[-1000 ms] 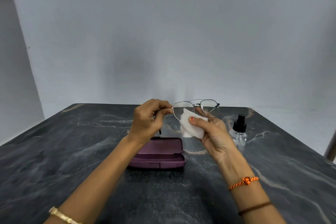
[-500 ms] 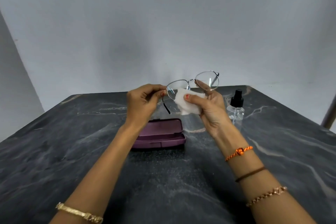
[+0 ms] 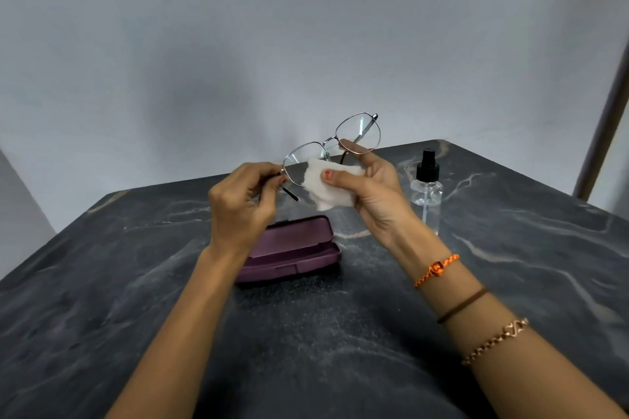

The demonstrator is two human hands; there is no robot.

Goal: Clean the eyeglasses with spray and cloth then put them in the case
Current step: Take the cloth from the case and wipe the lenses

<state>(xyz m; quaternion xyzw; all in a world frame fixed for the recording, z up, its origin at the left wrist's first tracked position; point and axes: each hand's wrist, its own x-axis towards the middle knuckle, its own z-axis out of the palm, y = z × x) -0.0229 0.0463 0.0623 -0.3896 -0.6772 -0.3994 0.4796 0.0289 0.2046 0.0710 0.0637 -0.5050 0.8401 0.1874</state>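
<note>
Thin metal-framed eyeglasses [image 3: 357,133] are held in the air above the table, tilted with their right lens higher. My left hand [image 3: 243,204] pinches the frame's left corner by the hinge. My right hand [image 3: 372,190] holds a white cloth [image 3: 326,189] pressed against the left lens under its thumb, while its fingertips touch the lower rim of the right lens. An open purple case [image 3: 292,248] lies on the table below my hands, partly hidden by my left wrist. A clear spray bottle [image 3: 427,192] with a black pump top stands upright to the right of my right hand.
The dark marble table [image 3: 136,282] fills the lower view, with its far edge just behind the bottle. A pale wall [image 3: 306,27] rises behind it. A brown post [image 3: 602,126] leans at the far right.
The view has shifted slightly. The glasses have tilted further, right lens rising, and the cloth sits lower across the left lens. Both hands keep their hold.
</note>
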